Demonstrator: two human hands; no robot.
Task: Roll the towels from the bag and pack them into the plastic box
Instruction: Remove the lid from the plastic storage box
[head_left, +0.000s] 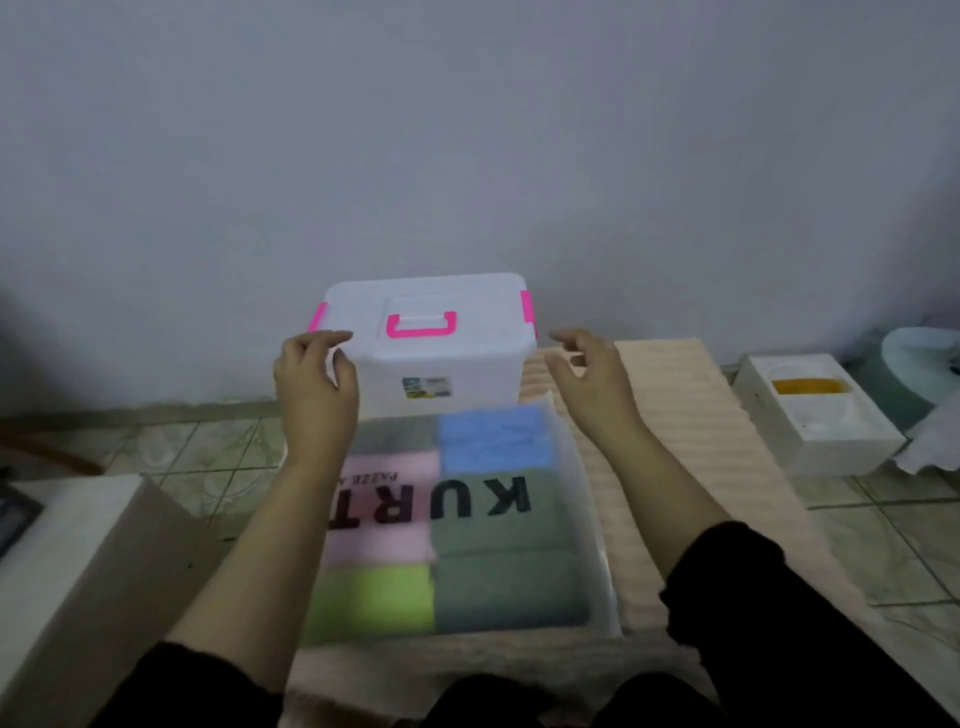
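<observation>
Plastic box (436, 358): translucent white, lid on, pink handle (421, 325) on top and a pink clasp at each end. Its base is hidden behind the far edge of the bag, so what it stands on cannot be told. A small label on the near wall is too blurred to read.

Bag (587, 519): clear plastic, flat on a pale ribbed mat (691, 415), just near of the box. Folded towels (496, 441) show through it in blue, pink, green and grey-green blocks; their count is unclear. Black letters "KURT" read upside down; the smaller line beside them is partly covered by the left forearm.

Edges and room: the box sits close to the grey wall (467, 130). Tiled floor (208, 457) lies open to the left of the mat. A white foam block (815, 415) with a yellow inset sits well to the right; a white box (78, 561) is cut off at the left edge.

Left hand (314, 379): touching the box's left end, fingers curled over the lid's corner beside the left clasp, thumb against the near wall.

Right hand (587, 374): just beside the box's right end, apart from it, fingers spread and loosely bent, holding nothing.

Both sleeves are black, pushed up the forearms.
</observation>
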